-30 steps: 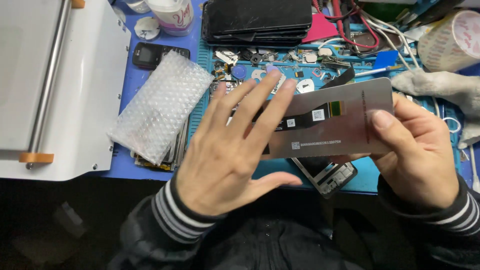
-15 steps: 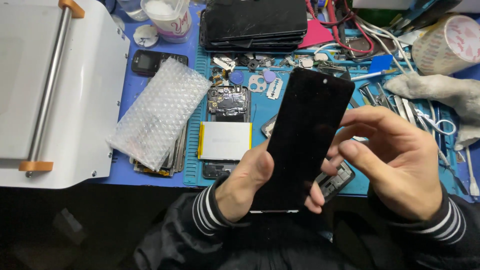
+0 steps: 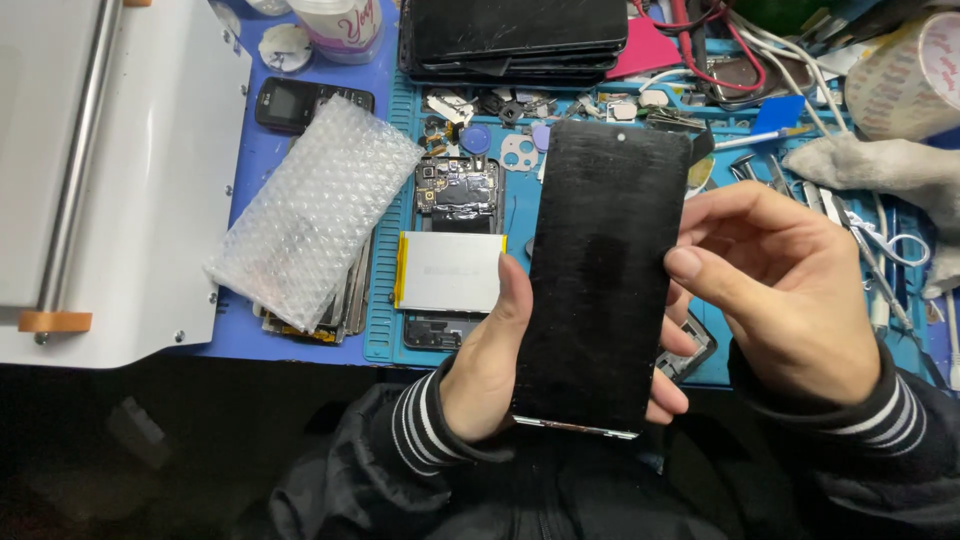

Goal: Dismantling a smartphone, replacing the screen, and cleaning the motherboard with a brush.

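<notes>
Black phone screen panel [image 3: 603,275] held upright above opened phone body [image 3: 455,250], face to camera. Left hand [image 3: 490,365] closed on panel's left edge; right hand [image 3: 785,285] pinching right edge. Risk: edge-only hold slips, thin glass drops onto tool-littered tabletop [image 3: 300,335], cracks.

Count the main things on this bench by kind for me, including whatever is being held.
Black screen panels: 2, one held in the left hand and right hand, one on the dark stack
Opened phone: 1
Small keypad phone: 1
Bubble-wrap pouch: 1
Tape roll: 1
White cup: 1
Total: 7
</notes>
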